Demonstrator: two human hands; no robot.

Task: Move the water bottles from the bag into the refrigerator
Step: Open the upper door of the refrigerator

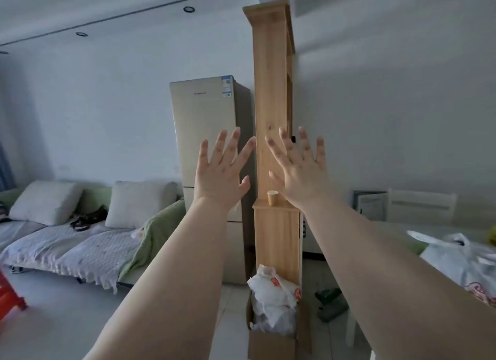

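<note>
A tall beige refrigerator [204,123] stands against the far wall with its doors closed. Both my arms stretch out in front of me. My left hand [221,174] is raised with fingers spread and empty, overlapping the fridge's right side. My right hand [298,169] is raised beside it, fingers spread and empty, in front of the wooden shelf unit [271,91]. A white plastic bag [461,263] lies on the table at the right edge. No water bottle is visible; the bag's contents are hidden.
A sofa [80,231] with pillows and a green cover fills the left. A paper cup [272,197] sits on the wooden unit's ledge. A cardboard box [273,343] stuffed with white bags stands on the floor ahead. A red stool [10,295] is at the far left.
</note>
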